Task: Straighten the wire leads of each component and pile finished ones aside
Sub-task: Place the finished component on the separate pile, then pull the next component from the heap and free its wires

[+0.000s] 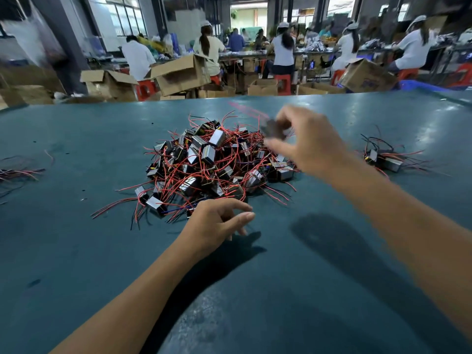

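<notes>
A big heap of small block components (204, 162) with tangled red and black wire leads lies mid-table on the teal table (76, 251). My right hand (306, 144), blurred by motion, is raised over the heap's right side and pinches one dark component (274, 130) between thumb and fingers; its red leads (245, 109) streak up-left. My left hand (219, 223) hovers at the heap's near edge, fingers loosely curled and holding nothing. A small pile of components (385, 159) with leads spread out lies to the right.
Loose wires (18, 172) lie at the table's left edge. Beyond the far table edge stand open cardboard boxes (178, 75) and red stools, with several seated workers at benches.
</notes>
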A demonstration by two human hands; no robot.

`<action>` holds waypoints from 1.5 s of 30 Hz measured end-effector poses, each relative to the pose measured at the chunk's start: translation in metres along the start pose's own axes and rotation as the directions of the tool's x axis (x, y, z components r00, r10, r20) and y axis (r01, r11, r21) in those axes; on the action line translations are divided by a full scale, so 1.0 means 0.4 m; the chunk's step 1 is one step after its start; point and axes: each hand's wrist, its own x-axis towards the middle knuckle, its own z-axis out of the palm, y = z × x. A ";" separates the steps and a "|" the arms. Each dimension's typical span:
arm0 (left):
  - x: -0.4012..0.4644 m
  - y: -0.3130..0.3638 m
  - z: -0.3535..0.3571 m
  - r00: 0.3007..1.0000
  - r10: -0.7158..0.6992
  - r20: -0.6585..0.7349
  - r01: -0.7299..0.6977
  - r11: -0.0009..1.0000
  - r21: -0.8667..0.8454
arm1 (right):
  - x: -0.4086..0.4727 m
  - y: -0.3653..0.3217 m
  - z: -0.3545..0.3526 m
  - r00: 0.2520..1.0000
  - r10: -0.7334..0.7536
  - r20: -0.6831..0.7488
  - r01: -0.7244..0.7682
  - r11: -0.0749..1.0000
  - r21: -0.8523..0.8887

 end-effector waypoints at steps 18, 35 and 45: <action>-0.019 0.035 0.004 0.984 0.136 0.118 -0.148 0.984 0.096 | -0.304 0.010 0.107 0.864 -0.177 0.471 0.239 0.968 -0.075; 0.003 -0.224 -0.332 0.723 -0.418 -0.550 0.657 0.664 0.357 | -0.303 0.007 0.122 0.857 -0.218 0.467 0.239 0.971 0.015; 0.000 -0.189 -0.335 0.834 -0.396 -0.384 0.551 0.631 0.546 | -0.300 0.020 0.120 0.997 -0.020 0.073 0.023 0.999 -0.034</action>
